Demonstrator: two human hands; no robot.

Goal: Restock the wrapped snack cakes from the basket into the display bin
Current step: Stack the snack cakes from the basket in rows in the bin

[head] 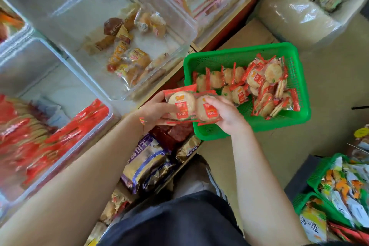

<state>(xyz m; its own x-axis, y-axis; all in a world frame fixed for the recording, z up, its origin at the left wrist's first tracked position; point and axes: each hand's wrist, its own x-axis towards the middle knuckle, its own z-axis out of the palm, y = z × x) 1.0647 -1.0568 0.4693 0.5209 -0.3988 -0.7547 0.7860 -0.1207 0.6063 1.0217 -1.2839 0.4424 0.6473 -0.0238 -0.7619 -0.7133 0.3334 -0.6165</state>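
Left hand (154, 109): grip closed on a wrapped snack cake (180, 104) at its edge
Right hand (223, 114): grip pinching a second cake (207, 109), just beside the first, over the basket's near corner
Handling: likely light, brittle, slick film; hold by rim or crimped seam
Green basket (235, 54): loose cakes, partly full
Display bin (108, 114): red-wrapped cakes stacked, room left
Far clear bin (191, 26): mixed pastries
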